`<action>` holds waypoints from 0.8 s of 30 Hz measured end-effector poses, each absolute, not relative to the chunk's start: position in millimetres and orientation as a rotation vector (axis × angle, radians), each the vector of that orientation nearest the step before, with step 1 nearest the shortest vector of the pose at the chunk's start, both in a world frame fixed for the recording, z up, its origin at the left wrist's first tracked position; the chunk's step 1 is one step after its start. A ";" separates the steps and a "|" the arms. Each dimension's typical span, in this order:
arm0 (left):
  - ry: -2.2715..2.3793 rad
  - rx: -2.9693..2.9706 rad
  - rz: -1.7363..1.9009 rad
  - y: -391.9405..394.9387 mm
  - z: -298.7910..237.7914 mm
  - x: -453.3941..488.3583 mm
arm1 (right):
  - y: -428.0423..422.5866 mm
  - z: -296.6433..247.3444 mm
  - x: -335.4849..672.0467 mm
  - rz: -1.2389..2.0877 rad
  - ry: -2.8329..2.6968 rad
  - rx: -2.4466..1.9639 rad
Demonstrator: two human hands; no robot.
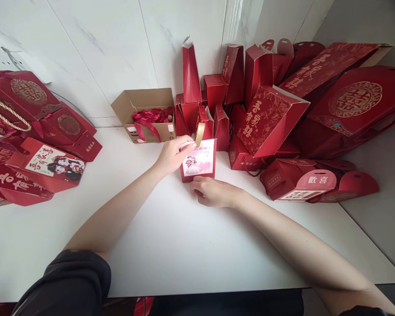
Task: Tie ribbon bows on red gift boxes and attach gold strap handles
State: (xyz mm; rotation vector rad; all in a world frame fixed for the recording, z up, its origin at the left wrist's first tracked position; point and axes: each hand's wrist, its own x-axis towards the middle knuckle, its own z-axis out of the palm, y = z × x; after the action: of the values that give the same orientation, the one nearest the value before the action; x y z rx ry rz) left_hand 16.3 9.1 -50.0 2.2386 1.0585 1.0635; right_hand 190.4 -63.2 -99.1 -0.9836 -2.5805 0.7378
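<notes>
A small red gift bag with a pink front that shows a drawn couple stands upright at the middle of the table. A gold ribbon rises in a loop at its top edge. My left hand pinches the bag's upper left corner, thumb over the front. My right hand lies low on the table just before the bag's bottom edge, its fingers curled in. What those fingers hold, if anything, is hidden.
Behind the bag stands an open cardboard box with dark red ribbon spilling over its front. Red gift boxes crowd the right side and back. More red boxes and bags are piled at the left on the white table.
</notes>
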 end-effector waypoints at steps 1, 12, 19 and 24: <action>1.057 2.246 1.065 8.5 -49.6 16.7 | -62.1 -95.8 191.7 0.716 -2.562 -0.926; 1.108 2.362 1.065 -12.2 -52.5 28.7 | -44.4 -74.1 213.8 0.575 -1.782 -0.805; 1.161 2.439 1.050 -23.1 -52.0 32.1 | -43.6 -79.4 209.5 0.696 -1.662 -0.779; 1.163 2.432 1.063 -23.1 -52.3 32.3 | -43.9 -80.2 210.7 0.699 -1.597 -0.813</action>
State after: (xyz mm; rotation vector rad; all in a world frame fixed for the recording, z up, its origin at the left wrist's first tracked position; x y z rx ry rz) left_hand 32.3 -23.1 -52.3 2.4322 1.1629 1.0629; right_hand 210.7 -43.9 -80.2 -0.8127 -1.5971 0.6992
